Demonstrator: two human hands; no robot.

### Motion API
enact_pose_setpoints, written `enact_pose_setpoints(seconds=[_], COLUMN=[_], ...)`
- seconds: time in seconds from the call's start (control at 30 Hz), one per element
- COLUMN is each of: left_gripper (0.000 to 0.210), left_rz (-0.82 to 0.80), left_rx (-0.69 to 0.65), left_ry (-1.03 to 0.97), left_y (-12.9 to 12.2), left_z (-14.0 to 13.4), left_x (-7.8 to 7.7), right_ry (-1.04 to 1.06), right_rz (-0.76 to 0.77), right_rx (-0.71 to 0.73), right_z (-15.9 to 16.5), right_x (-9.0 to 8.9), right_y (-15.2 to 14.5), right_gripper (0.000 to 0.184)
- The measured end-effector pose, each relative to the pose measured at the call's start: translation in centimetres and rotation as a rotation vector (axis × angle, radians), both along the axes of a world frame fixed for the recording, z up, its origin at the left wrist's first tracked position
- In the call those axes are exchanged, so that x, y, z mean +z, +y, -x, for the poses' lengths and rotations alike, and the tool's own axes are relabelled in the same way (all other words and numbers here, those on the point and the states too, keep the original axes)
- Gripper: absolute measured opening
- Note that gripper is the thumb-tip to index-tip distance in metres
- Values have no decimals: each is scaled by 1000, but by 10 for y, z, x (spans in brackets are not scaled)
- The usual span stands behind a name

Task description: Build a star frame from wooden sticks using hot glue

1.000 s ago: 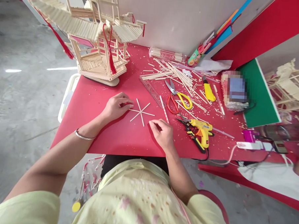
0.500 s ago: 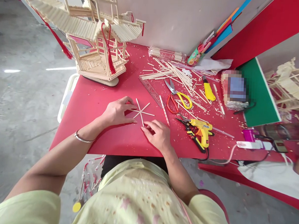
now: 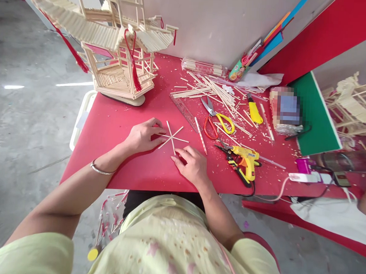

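Thin pale wooden sticks lie crossed at their middles in a six-armed star flat on the red tabletop. My left hand rests on the table at the star's left side, thumb and forefinger apart around the end of one stick. At the star's near end is my right hand, its thumb and forefinger parted beside the tip of the lower stick. Whether the fingertips touch the sticks I cannot tell. Just right of the star lies a red-and-white wrapped stick.
A stick-built pavilion model with red tassels stands back left. Rightward lie a clear ruler, scissors, loose sticks, a yellow cutter, pliers and a yellow glue gun. A power strip sits far right.
My left thumb has drawn back a little from the lower-left stick end, which now shows. My right hand has shifted slightly left. The star stays nearly in place.
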State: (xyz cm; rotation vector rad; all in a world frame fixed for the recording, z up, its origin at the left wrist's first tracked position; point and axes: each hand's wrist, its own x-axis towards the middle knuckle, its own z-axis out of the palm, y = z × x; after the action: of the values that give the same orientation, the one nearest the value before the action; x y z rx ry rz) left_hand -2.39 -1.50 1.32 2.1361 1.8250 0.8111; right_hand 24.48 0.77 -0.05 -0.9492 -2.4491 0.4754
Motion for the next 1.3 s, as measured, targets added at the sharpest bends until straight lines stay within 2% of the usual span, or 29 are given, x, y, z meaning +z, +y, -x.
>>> enact_pose_setpoints(seconds=[0.3,0.7,1.3], left_gripper=[25,23,23], left_rz=[3,64,56], left_rx=[14,44,42], left_ry=[-51,-53,-40], left_y=[9,8,12], left_z=[10,6,7], left_x=[-14,-6,-9], right_ry=[11,-4,-35], right_rz=[4,-24,-15], right_rx=[9,-4,9], right_z=[3,4,8], right_x=[1,0,1], right_y=[-1,-2,-2], right_gripper=[26,26,28])
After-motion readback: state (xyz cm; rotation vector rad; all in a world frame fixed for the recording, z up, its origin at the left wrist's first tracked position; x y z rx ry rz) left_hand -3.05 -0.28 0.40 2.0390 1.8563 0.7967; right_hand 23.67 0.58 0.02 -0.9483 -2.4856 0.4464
